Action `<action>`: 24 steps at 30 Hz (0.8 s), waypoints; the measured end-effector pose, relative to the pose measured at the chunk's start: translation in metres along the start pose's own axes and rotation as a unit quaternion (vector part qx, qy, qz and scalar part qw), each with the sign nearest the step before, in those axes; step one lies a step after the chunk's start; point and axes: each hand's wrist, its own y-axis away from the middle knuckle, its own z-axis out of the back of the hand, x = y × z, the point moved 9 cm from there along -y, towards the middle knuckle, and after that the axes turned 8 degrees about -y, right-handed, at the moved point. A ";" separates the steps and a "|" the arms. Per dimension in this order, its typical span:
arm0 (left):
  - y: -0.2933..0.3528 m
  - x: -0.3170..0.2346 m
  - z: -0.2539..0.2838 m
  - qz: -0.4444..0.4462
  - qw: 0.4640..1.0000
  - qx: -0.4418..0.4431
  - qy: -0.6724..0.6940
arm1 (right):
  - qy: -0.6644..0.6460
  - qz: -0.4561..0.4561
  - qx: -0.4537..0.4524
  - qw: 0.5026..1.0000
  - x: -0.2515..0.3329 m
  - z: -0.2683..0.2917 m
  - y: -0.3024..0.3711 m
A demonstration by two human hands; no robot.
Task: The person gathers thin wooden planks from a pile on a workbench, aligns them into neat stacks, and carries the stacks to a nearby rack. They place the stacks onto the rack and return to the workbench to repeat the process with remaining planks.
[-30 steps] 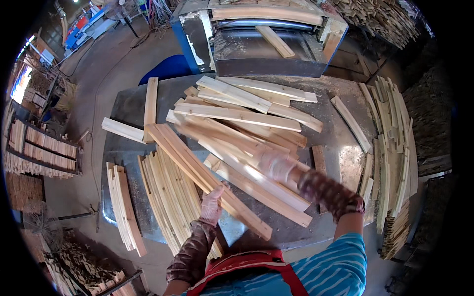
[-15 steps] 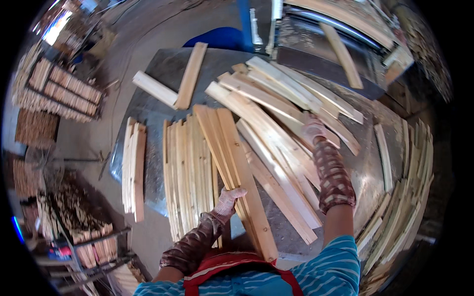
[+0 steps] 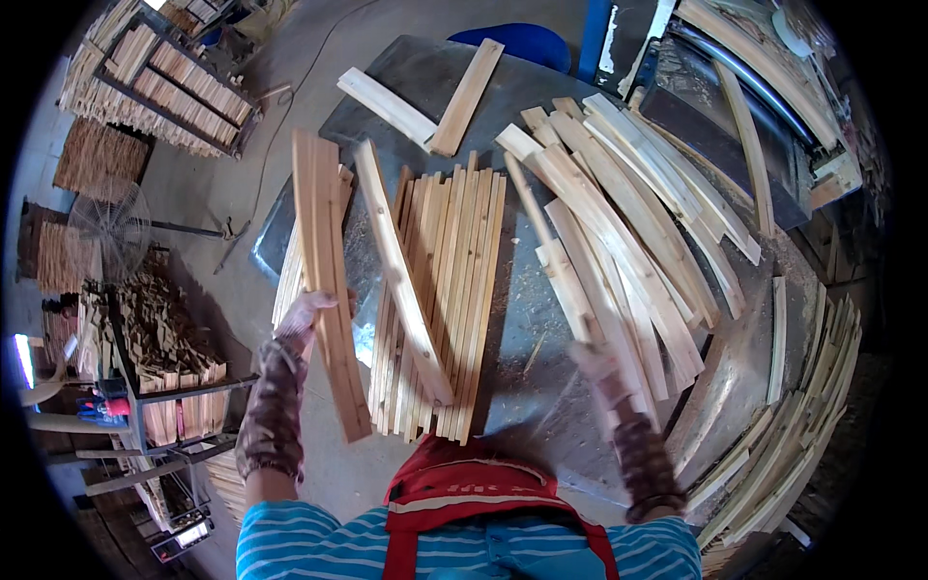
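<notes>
My gloved left hand (image 3: 314,314) is closed around a few wooden boards (image 3: 324,222), which stand out over the table's left side and partly hide a small stack of boards (image 3: 292,275) behind them. To their right is a tight row of wooden strips (image 3: 449,261), with one board (image 3: 401,280) lying aslant on top. My gloved right hand (image 3: 599,375) is at the near end of a narrow board (image 3: 565,290), beside the loose pile of boards (image 3: 628,232). Motion smears its fingers, so its grip is unclear.
Two boards, a pale one (image 3: 387,106) and a browner one (image 3: 468,97), meet at the far end of the metal table (image 3: 416,77). A machine with a roller (image 3: 744,82) stands far right. More strips (image 3: 807,425) are stacked at right; a caged fan (image 3: 108,217) and wood-filled racks (image 3: 179,82) stand left.
My left hand has moved left with boards, from right of the row to its left. One board now lies aslant on the row. My right hand has drawn back toward me along the pile.
</notes>
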 end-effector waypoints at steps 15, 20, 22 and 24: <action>-0.047 0.086 0.019 0.014 0.996 -0.038 0.074 | 0.183 0.167 -0.104 0.963 0.097 -0.194 0.004; -0.046 0.082 0.061 0.036 0.984 -0.172 0.019 | 0.348 0.234 0.076 0.905 0.173 -0.327 -0.014; -0.046 0.081 0.073 0.022 0.988 -0.155 0.000 | 0.375 0.262 0.081 0.885 0.183 -0.342 -0.025; -0.062 0.088 0.089 -0.013 0.989 -0.142 0.026 | 0.470 0.256 -0.029 0.844 0.177 -0.357 -0.034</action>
